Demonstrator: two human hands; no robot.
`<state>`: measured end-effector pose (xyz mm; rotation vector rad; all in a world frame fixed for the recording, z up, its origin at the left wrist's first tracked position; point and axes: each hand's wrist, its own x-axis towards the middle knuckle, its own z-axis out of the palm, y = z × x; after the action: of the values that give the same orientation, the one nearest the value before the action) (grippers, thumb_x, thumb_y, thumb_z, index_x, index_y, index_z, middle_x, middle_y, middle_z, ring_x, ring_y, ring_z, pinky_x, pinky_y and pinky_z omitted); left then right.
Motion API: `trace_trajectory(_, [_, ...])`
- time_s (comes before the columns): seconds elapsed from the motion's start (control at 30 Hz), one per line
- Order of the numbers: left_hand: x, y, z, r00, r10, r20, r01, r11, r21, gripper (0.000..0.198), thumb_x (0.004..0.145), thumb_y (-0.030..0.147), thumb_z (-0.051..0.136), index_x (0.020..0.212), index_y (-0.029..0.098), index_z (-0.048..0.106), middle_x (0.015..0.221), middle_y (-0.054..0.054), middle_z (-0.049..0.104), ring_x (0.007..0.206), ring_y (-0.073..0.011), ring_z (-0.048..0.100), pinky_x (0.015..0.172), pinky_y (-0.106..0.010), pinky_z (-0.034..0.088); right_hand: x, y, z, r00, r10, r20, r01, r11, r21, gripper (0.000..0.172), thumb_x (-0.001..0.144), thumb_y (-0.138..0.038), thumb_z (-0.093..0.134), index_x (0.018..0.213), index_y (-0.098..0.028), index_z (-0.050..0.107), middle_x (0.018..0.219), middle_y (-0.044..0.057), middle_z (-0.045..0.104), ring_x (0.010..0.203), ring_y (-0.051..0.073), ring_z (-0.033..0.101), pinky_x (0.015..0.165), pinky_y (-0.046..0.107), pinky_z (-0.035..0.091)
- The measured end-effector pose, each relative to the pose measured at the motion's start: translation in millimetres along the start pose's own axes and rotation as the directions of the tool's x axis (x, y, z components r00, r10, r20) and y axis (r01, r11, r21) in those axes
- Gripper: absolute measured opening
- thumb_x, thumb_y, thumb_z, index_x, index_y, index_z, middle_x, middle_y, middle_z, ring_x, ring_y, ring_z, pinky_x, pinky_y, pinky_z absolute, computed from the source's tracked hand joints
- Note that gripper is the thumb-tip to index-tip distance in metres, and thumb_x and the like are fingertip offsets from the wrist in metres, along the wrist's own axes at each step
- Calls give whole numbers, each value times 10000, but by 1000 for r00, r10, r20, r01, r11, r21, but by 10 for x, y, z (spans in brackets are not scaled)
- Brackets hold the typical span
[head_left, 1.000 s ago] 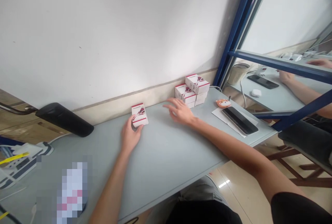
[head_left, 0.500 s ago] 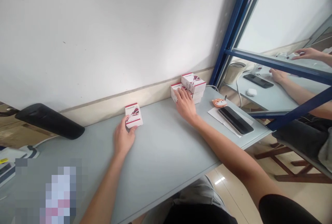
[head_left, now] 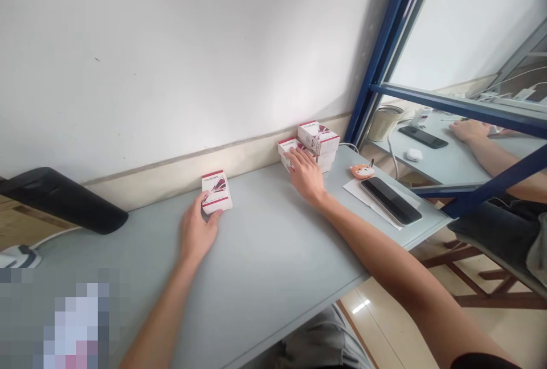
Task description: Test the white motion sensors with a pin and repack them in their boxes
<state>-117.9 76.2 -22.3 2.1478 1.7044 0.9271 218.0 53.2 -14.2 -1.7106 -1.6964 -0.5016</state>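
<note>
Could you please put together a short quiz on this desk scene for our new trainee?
1. True or false: the left hand touches the single box that lies apart from the stack of boxes.
2. What lies on the white paper to the right of the stack? A. a phone B. a stapler C. a pair of scissors
3. Which of the person's hands has its fingers on the stack?

Key: 1 true; 2 A; 3 the right hand.
</note>
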Motion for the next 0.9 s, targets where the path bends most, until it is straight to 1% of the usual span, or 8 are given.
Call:
trace_trajectory(0.23, [-14, -43, 19, 1000, 16, -14, -16, 1000, 0, 571, 941, 388, 612, 1490, 257, 524, 1406, -122, 689, 1277, -364, 614, 1090, -505, 485, 0, -16, -51, 999, -4, -34, 5, 999, 37, 446, 991, -88, 506, 1402, -188, 647, 1542, 106, 612, 1458, 268, 558, 1258, 490, 408])
trace_trajectory(0.37, [-9, -66, 25, 999, 28, -22, -28, 1000, -13, 556, 936, 382, 620, 1472, 258, 537, 1424, -127, 678, 1269, -364, 622, 1092, -512, 484, 11, -43, -81, 996, 0, -85, 7, 997, 82, 384, 1035, -198, 525, 1398, -217, 648, 1543, 87, 611, 1459, 263, 558, 1236, 487, 447])
trace_trajectory(0.47, [-8, -83, 24, 999, 31, -22, -32, 999, -24, 550, 944, 383, 613, 1476, 266, 531, 1424, -125, 677, 1269, -367, 619, 1086, -521, 489, 8, -89, -96, 991, -32, -129, 51, 988, 143, 373, 1047, -258, 540, 1406, -249, 642, 1551, 71, 603, 1459, 256, 559, 1232, 488, 464])
trace_trajectory(0.57, [-15, -93, 24, 1000, 22, -20, -23, 999, -23, 551, 951, 392, 605, 1483, 275, 524, 1413, -120, 679, 1271, -368, 613, 1084, -523, 492, -25, -177, -105, 981, -102, -168, 135, 970, 202, 332, 1046, -284, 561, 1362, -261, 659, 1549, 71, 605, 1449, 244, 570, 1217, 452, 489])
trace_trajectory(0.67, [-33, -75, 28, 999, 41, -31, -42, 999, -4, 550, 950, 392, 599, 1480, 266, 528, 1397, -126, 669, 1276, -362, 602, 1111, -522, 477, -94, -303, -120, 964, -145, -222, 215, 918, 332, 295, 1030, -303, 609, 1317, -251, 647, 1522, 109, 626, 1382, 233, 632, 1102, 383, 575])
trace_trajectory(0.73, [-60, -35, 32, 997, 61, -54, -60, 998, 25, 558, 944, 397, 603, 1481, 262, 535, 1362, -138, 651, 1287, -365, 580, 1118, -526, 475, -147, -390, -135, 956, -144, -255, 246, 867, 434, 307, 1015, -299, 634, 1317, -250, 614, 1487, 129, 651, 1322, 228, 675, 1023, 358, 606])
trace_trajectory(0.83, [-136, 59, 30, 985, 110, -133, -96, 990, 103, 521, 957, 383, 581, 1456, 235, 577, 1361, -178, 576, 1314, -386, 537, 1102, -544, 484, -213, -492, -163, 953, -160, -257, 278, 801, 531, 310, 1003, -293, 638, 1306, -253, 587, 1406, 139, 699, 1239, 234, 720, 940, 349, 622])
trace_trajectory(0.9, [-208, 126, 15, 963, 184, -199, -156, 977, 146, 464, 977, 364, 556, 1414, 219, 615, 1409, -193, 528, 1331, -392, 524, 1108, -549, 474, -246, -535, -181, 955, -188, -230, 288, 776, 561, 284, 1002, -293, 624, 1281, -249, 591, 1353, 144, 722, 1177, 237, 744, 868, 336, 629])
